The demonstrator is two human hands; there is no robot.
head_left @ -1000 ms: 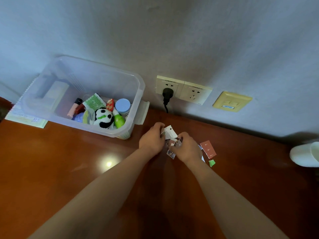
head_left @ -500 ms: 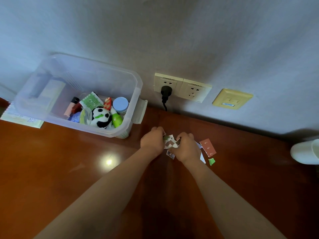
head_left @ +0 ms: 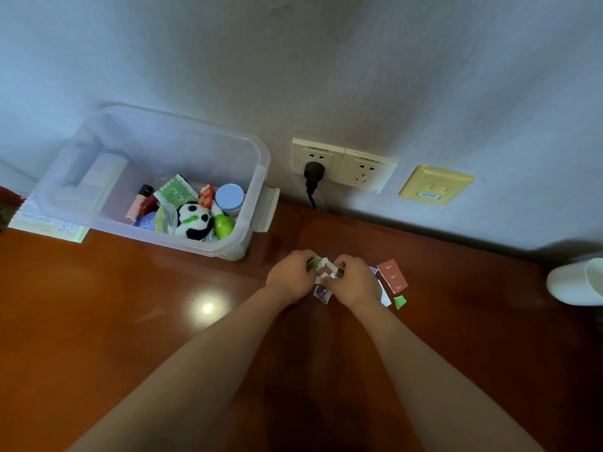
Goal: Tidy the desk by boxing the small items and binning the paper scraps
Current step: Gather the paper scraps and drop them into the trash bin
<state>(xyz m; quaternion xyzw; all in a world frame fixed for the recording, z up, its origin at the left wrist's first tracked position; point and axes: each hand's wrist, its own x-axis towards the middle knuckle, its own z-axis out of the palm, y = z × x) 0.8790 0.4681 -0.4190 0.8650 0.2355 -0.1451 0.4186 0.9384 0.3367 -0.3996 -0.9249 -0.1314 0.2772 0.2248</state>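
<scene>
My left hand [head_left: 288,278] and my right hand [head_left: 354,283] meet over the wooden desk [head_left: 130,321], both pinching a bunch of paper scraps [head_left: 324,267] between them. More scraps lie on the desk beside my right hand: a red-brown piece [head_left: 392,276], a small green piece [head_left: 400,302], a white strip [head_left: 385,296] and a picture scrap [head_left: 322,293] under my hands. The clear plastic box [head_left: 254,164] stands at the back left against the wall, holding a panda toy [head_left: 195,220], a green bottle [head_left: 223,225], a blue-lidded jar [head_left: 229,197] and several other small items.
A wall socket with a black plug [head_left: 314,174] and cord is just behind my hands. A yellow wall plate [head_left: 435,184] is to the right. A white cup-like object [head_left: 577,282] lies at the desk's right edge. A booklet [head_left: 49,225] sits under the box's left end.
The white scrap held up in my left hand has been brought down into the bunch. My two hands have closed together on the scraps.
</scene>
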